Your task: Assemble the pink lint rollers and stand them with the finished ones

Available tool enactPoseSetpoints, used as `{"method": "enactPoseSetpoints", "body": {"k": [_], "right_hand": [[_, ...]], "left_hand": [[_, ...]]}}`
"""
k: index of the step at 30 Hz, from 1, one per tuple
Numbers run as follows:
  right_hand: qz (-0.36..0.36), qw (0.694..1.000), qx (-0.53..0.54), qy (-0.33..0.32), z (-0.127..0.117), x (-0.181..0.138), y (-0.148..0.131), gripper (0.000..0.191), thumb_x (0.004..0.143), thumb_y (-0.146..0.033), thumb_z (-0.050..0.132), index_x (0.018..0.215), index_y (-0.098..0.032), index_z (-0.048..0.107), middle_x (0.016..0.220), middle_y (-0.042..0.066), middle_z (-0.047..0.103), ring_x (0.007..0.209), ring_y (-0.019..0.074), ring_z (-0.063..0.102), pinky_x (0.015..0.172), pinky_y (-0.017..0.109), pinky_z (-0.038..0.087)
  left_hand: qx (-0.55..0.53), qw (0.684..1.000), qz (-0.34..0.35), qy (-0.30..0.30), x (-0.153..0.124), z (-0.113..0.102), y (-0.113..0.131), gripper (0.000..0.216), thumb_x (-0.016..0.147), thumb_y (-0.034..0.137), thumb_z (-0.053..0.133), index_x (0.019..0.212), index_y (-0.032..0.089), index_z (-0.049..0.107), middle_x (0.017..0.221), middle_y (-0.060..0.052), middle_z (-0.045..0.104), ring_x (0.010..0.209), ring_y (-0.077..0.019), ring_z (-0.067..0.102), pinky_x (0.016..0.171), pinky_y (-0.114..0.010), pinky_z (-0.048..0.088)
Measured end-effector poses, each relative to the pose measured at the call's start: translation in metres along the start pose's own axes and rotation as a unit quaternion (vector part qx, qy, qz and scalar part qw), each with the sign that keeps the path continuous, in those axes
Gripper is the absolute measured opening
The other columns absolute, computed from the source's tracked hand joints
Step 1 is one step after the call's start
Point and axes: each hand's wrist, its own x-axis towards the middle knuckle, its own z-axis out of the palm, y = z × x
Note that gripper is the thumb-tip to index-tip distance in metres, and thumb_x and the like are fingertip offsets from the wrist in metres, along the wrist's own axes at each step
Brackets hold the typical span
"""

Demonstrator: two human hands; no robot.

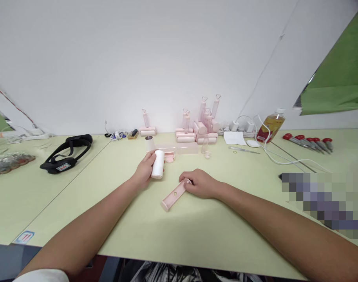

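My left hand (145,169) is closed around a white paper roll (158,164), held just above the pale green table (196,231). My right hand (200,183) grips the upper end of a pink plastic handle (173,195) that lies slanted on the table, its free end pointing toward me. Just behind the roll lie a small pink part (169,157) and a translucent pink cover (181,148). A second white roll (149,142) stands upright behind them.
Stacked pink rollers and handles (200,125) line the back wall with chargers and a white cable (273,156). An oil bottle (271,125) and red-handled screwdrivers (310,142) are at the right. A black head strap (67,152) lies at the left.
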Motion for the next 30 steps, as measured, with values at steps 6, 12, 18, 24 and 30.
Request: {"method": "enactPoseSetpoints", "body": {"k": [6,12,18,24,30], "right_hand": [[0.036,0.999,0.034,0.004,0.004,-0.001,-0.01,0.012,0.074,-0.018,0.052,0.061,-0.018,0.054,0.056,-0.004,0.049,0.054,0.0108,0.042,0.053,0.024,0.027],[0.063,0.988,0.12,0.071,0.006,0.002,-0.008,0.041,0.084,-0.042,0.052,0.055,-0.019,0.035,0.054,-0.006,0.029,0.054,0.0097,0.03,0.051,0.025,0.022],[0.099,0.964,0.225,0.097,0.008,0.004,-0.003,0.044,0.083,-0.054,0.053,0.06,-0.02,0.04,0.05,-0.007,0.035,0.05,0.0094,0.034,0.05,0.023,0.024],[0.11,0.949,0.282,0.087,0.008,0.005,-0.005,0.047,0.084,-0.057,0.051,0.059,-0.02,0.037,0.043,-0.008,0.034,0.043,0.0081,0.032,0.047,0.023,0.022],[0.102,0.954,0.266,0.095,0.008,0.006,-0.006,0.051,0.085,-0.062,0.047,0.058,-0.02,0.037,0.044,-0.007,0.031,0.045,0.0083,0.029,0.047,0.023,0.019]], "left_hand": [[-0.002,0.997,-0.031,-0.069,-0.004,0.006,-0.007,0.046,0.08,0.045,0.066,0.119,0.024,0.054,0.093,-0.006,0.065,0.076,-0.0169,0.061,0.062,-0.026,0.049],[0.04,0.988,-0.04,-0.146,-0.008,0.006,-0.011,0.054,0.073,0.049,0.072,0.118,0.024,0.058,0.093,-0.002,0.062,0.075,-0.0138,0.055,0.064,-0.024,0.041],[0.069,0.983,-0.044,-0.164,-0.008,0.003,-0.012,0.056,0.074,0.051,0.071,0.12,0.023,0.058,0.094,-0.003,0.061,0.072,-0.0129,0.052,0.061,-0.023,0.038],[0.065,0.98,-0.067,-0.176,-0.011,0.006,-0.012,0.062,0.072,0.051,0.073,0.124,0.022,0.055,0.097,-0.006,0.064,0.082,-0.0194,0.059,0.065,-0.026,0.042],[0.053,0.978,-0.074,-0.19,-0.018,0.012,-0.009,0.065,0.071,0.051,0.074,0.125,0.021,0.053,0.093,-0.008,0.065,0.086,-0.0222,0.061,0.066,-0.028,0.043]]}}
